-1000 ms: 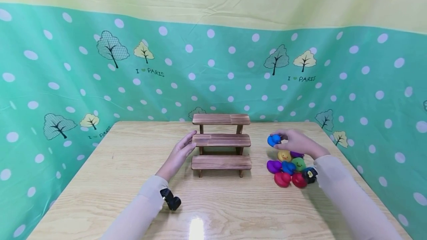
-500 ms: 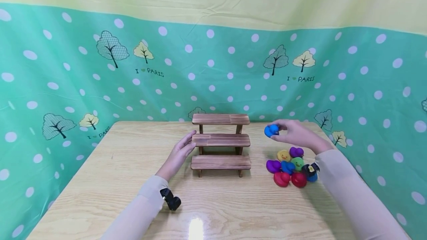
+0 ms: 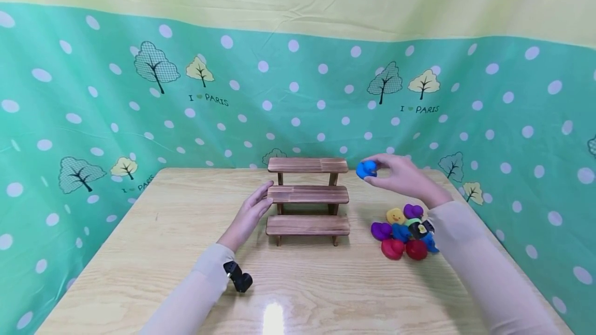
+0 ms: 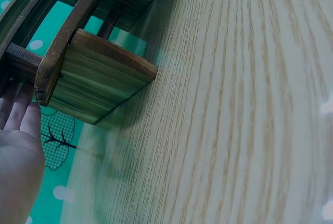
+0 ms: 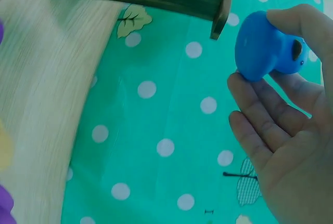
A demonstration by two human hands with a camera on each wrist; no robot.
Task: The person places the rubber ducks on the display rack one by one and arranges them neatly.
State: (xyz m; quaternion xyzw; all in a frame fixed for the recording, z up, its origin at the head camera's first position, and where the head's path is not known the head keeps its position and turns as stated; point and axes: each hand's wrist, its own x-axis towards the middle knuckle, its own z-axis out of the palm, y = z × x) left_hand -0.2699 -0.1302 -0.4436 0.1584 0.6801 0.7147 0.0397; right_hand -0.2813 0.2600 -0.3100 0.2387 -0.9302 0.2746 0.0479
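Observation:
In the head view a three-tier wooden stand (image 3: 307,194) sits at the middle of the table. My left hand (image 3: 247,216) touches the left end of its middle shelf, fingers extended; the left wrist view shows the fingers (image 4: 20,104) against the wood. My right hand (image 3: 400,177) pinches a blue rubber duck (image 3: 366,169) in the air, right of the top shelf. Seen from the right wrist, the thumb and fingers hold the blue duck (image 5: 260,47) tilted on its side, close to the stand's end (image 5: 221,11).
Right of the stand lies a cluster of ducks: a yellow duck (image 3: 395,216), purple ducks (image 3: 381,230), red ducks (image 3: 393,248) and blue ducks (image 3: 400,232); a green one is partly hidden by the right wrist camera. A dotted green cloth (image 3: 298,102) hangs behind the table (image 3: 186,221).
My right hand has lifted the blue duck up from beside the cluster and carried it left toward the top shelf. The left hand stays at the stand.

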